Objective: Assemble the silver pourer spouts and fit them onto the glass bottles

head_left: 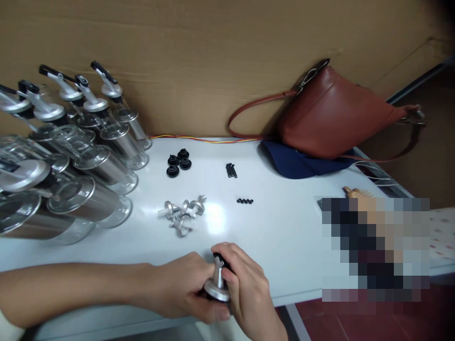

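Note:
Near the table's front edge, both hands are closed around a bottle pourer (217,286) with a silver cap and a black-tipped lever. My left hand (177,284) wraps it below the cap, its thumb under the rim. My right hand (249,284) grips the lever side, with fingers over the black tip. The pourer's lower part is hidden by my fingers. Beyond my hands lie a cluster of silver pourer caps (183,213) with levers, several black stoppers (173,170), some thin black lever tips (231,170) and a row of small black pieces (245,201).
Several glass-and-steel bottles (103,201) crowd the left of the white table (284,227), many topped with pourers. At the back right, a brown handbag (320,116) rests on a dark blue cap (291,163). A wooden comb (355,192) lies near a blurred-out patch at right.

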### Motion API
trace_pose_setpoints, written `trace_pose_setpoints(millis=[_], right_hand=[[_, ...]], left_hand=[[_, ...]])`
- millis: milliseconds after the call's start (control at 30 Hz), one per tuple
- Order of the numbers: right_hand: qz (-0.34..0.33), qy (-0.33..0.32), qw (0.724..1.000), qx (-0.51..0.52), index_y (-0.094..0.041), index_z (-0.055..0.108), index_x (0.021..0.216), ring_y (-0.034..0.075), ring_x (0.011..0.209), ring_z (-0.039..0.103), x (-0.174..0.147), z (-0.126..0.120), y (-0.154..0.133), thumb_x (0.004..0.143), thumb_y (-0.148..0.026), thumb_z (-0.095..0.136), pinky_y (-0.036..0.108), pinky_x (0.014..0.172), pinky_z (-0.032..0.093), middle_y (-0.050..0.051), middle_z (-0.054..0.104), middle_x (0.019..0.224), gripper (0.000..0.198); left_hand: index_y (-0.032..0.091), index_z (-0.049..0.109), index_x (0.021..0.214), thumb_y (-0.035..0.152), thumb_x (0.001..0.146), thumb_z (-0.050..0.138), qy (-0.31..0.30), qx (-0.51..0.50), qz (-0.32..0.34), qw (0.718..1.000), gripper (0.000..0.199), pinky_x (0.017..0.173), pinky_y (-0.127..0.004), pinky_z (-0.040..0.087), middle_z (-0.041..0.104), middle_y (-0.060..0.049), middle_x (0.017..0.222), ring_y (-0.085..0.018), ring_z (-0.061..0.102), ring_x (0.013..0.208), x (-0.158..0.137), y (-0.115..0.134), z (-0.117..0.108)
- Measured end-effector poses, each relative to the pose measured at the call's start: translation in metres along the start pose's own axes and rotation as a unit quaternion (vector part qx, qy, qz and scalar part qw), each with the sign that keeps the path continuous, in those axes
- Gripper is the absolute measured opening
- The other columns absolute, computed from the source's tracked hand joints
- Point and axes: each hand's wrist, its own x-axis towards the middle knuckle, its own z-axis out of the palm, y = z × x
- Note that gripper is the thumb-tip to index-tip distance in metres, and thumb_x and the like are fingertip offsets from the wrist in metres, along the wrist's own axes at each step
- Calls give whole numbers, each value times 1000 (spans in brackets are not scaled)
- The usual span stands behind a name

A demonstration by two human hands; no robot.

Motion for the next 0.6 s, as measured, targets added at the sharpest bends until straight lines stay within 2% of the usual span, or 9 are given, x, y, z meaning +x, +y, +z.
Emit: trace_pose_setpoints(millis=[200,367,600], right_hand=[[-16,15,1000,-3,-16,58,104,14,77,69,0,-1,-1,105,-31,27,20,69,55,7,70,84,34],[-50,43,998,-14,-15,57,108,15,83,70,-2,-1,0,104,-30,29,20,76,56,8,72,87,32],[-43,42,998,4,-17,57,110,17,88,70,-4,-2,0,104,-33,29,23,78,57,8,72,89,33]], left_hand=[[19,48,69,34,77,55,7,8,13,1000,18,51,-22,32,44,4,62,-10,40,54,0,0,1],[20,46,68,31,75,56,-9,20,9,1000,16,48,-21,30,43,5,58,-9,38,51,1,4,1],[19,42,65,26,71,58,-14,28,31,999,18,44,-21,29,40,6,54,-8,34,47,2,3,2]])
